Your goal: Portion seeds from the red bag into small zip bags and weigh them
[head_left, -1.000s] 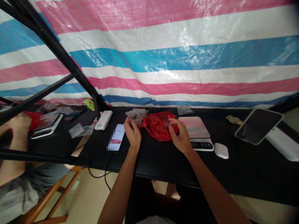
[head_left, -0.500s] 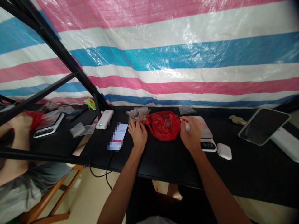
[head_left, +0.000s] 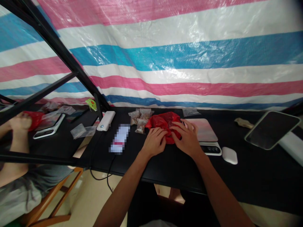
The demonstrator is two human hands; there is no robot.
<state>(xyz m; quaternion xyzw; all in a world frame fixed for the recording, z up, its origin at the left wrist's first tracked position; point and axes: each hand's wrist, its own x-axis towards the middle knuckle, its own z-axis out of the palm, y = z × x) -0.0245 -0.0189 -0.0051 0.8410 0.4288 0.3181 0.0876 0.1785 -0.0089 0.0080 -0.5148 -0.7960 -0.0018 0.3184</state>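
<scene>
A red plastic bag [head_left: 163, 119] lies crumpled on the black table in front of me. My left hand [head_left: 155, 142] is closed on its near left edge, fingers curled over the plastic. At the right side of the bag, my right hand [head_left: 187, 136] grips the plastic between thumb and fingers. What lies inside the bag is covered by my hands and the folds. Just left of it are three small clear zip bags [head_left: 140, 126] with brown bits in them. A kitchen scale [head_left: 205, 130] with a pinkish plate is right beside my right hand.
A lit phone [head_left: 120, 138] and a white power bank [head_left: 106, 120] with cables lie left. On the right are a white earbud case [head_left: 229, 155] and a tilted phone [head_left: 272, 130]. A co-worker's hand [head_left: 21, 121] holds another red bag beyond the black frame [head_left: 68, 64].
Both hands have moved inward over the red bag; its opening has folded together and the clear cup inside is now hidden. The small zip bags are more exposed.
</scene>
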